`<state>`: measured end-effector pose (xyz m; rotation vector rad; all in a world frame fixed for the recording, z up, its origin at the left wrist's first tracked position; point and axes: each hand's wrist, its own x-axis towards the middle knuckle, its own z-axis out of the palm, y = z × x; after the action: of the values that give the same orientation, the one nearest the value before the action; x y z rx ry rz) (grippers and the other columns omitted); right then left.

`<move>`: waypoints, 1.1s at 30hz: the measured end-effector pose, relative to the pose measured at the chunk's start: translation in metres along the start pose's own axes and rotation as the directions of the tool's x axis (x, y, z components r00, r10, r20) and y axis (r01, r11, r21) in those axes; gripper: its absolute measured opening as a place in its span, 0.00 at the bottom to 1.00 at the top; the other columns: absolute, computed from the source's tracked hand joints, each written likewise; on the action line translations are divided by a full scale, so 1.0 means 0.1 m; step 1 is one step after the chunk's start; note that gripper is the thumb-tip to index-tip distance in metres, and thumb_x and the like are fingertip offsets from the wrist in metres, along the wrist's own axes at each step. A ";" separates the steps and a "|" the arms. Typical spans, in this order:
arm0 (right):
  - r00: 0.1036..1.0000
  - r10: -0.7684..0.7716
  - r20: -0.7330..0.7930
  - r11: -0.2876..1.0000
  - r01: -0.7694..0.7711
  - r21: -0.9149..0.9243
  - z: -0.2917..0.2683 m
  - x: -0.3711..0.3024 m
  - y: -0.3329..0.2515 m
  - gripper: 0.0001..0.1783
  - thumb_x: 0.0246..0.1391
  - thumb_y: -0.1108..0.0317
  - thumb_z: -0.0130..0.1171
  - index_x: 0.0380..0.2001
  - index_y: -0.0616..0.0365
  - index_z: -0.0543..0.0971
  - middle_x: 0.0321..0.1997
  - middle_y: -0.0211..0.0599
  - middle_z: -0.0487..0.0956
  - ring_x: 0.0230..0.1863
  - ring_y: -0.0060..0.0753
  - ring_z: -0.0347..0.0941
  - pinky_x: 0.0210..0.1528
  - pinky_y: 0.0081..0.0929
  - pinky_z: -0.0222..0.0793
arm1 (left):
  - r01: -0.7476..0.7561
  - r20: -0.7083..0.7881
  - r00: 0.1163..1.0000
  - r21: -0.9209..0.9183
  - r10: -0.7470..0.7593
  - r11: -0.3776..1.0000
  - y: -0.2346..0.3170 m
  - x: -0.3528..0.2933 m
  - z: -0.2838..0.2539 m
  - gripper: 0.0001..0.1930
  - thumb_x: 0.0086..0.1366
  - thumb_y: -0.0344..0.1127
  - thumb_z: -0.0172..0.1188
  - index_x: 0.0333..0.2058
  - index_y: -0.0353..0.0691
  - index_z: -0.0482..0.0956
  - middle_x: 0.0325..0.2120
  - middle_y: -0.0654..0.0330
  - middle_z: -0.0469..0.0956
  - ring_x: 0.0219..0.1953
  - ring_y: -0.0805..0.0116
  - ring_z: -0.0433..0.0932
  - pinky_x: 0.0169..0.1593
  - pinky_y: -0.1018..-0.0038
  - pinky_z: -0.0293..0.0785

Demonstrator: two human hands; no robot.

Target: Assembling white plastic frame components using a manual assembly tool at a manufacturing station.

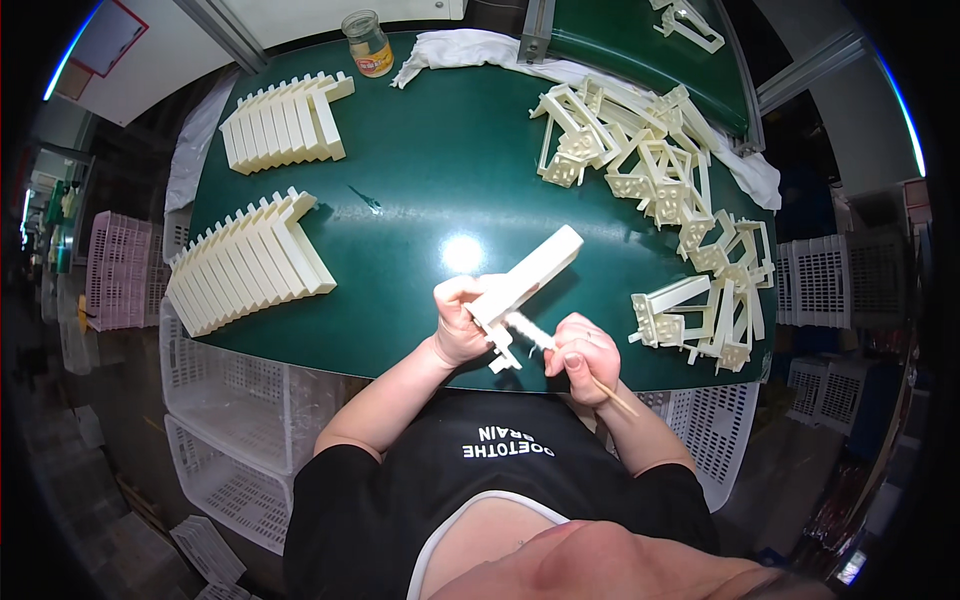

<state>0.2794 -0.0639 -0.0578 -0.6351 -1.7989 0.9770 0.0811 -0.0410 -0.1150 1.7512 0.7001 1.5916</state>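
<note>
My left hand (460, 322) is closed around a cream plastic part (537, 268), a long box-like bar with a pronged plate at its near end. The bar points up and to the right, over the front middle of the table. Close on its right, my right hand (583, 355) grips a thin wooden stick with a white fuzzy tip (530, 331). The tip reaches the underside of the part near its plate; whether it touches cannot be made out. The stick's bare end sticks out below my right fist.
Two neat rows of cream parts, a far row (285, 125) and a near row (250, 265), lie on the left of the green table (400, 200). A loose heap of similar parts (660, 170) spreads along the right. A glass jar (368, 45) and white cloth (460, 48) are at the back.
</note>
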 end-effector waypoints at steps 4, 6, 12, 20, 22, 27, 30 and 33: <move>0.997 -0.007 -0.081 0.994 -0.003 -0.111 -0.02 0.01 0.11 0.19 0.61 0.62 0.50 0.16 0.55 0.71 0.19 0.33 0.70 0.22 0.36 0.67 0.29 0.31 0.62 | -0.041 -0.106 0.994 -0.201 0.020 0.979 0.03 0.08 0.05 0.28 0.57 0.21 0.64 0.46 0.42 0.53 0.39 0.44 0.78 0.39 0.57 0.82 0.43 0.63 0.81; 0.995 -0.067 -0.074 0.991 0.058 -0.125 0.03 -0.01 0.09 0.20 0.62 0.61 0.49 0.16 0.55 0.70 0.19 0.32 0.69 0.22 0.35 0.66 0.29 0.30 0.61 | -0.055 -0.085 0.996 -0.304 0.030 0.951 -0.04 0.04 0.13 0.35 0.55 0.18 0.64 0.54 0.47 0.53 0.40 0.49 0.74 0.45 0.58 0.79 0.49 0.57 0.78; 0.996 -0.083 -0.037 0.993 0.079 -0.083 0.02 0.02 0.07 0.23 0.63 0.59 0.48 0.14 0.54 0.70 0.19 0.32 0.69 0.22 0.34 0.66 0.29 0.30 0.60 | 0.336 0.167 0.941 -0.578 -0.296 0.743 0.04 0.20 0.01 0.42 0.57 0.25 0.63 0.65 0.45 0.46 0.46 0.58 0.65 0.59 0.48 0.67 0.63 0.57 0.65; 1.000 -0.007 0.021 1.000 0.008 -0.009 0.07 0.00 0.17 0.21 0.60 0.64 0.50 0.13 0.56 0.70 0.18 0.32 0.68 0.21 0.36 0.66 0.30 0.31 0.61 | 0.527 0.252 0.736 -0.796 -0.629 0.298 0.04 0.21 -0.09 0.23 0.70 0.39 0.48 0.59 0.36 0.60 0.55 0.44 0.66 0.53 0.41 0.73 0.56 0.58 0.74; 0.999 0.000 0.032 1.000 -0.001 0.018 0.07 0.00 0.22 0.20 0.59 0.65 0.51 0.13 0.56 0.70 0.18 0.33 0.68 0.21 0.36 0.65 0.29 0.31 0.60 | 0.514 0.272 0.710 -0.831 -0.649 0.214 0.05 0.25 -0.09 0.24 0.69 0.37 0.47 0.61 0.35 0.58 0.57 0.43 0.64 0.53 0.41 0.73 0.56 0.58 0.74; 0.966 -0.152 0.208 0.959 0.196 -0.207 -0.01 0.06 0.30 0.16 0.52 0.70 0.55 0.13 0.58 0.66 0.18 0.36 0.66 0.19 0.39 0.62 0.27 0.34 0.57 | 0.526 0.306 0.632 -0.844 -0.712 0.104 0.02 0.23 -0.10 0.29 0.65 0.32 0.47 0.64 0.32 0.53 0.61 0.41 0.61 0.54 0.38 0.72 0.58 0.55 0.71; 0.961 -0.177 0.210 0.898 0.246 -0.366 -0.12 0.11 0.36 0.15 0.46 0.71 0.57 0.12 0.56 0.64 0.17 0.35 0.62 0.18 0.38 0.60 0.26 0.35 0.56 | 0.495 0.288 0.591 -0.867 -0.753 0.056 0.06 0.28 -0.11 0.30 0.65 0.32 0.47 0.65 0.33 0.52 0.62 0.41 0.59 0.55 0.37 0.70 0.59 0.53 0.70; 0.915 -0.237 0.326 0.915 0.323 -0.241 0.07 0.10 0.23 0.17 0.48 0.71 0.56 0.12 0.54 0.62 0.17 0.34 0.60 0.18 0.37 0.59 0.25 0.35 0.55 | 0.479 0.343 0.584 -0.877 -0.736 -0.028 0.03 0.29 -0.14 0.31 0.65 0.32 0.48 0.65 0.35 0.51 0.63 0.41 0.58 0.56 0.36 0.69 0.59 0.52 0.69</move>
<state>0.2686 -0.0459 -0.0735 -0.4006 -2.2509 0.6355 0.0702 -0.0196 -0.0934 0.1828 0.3667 1.0553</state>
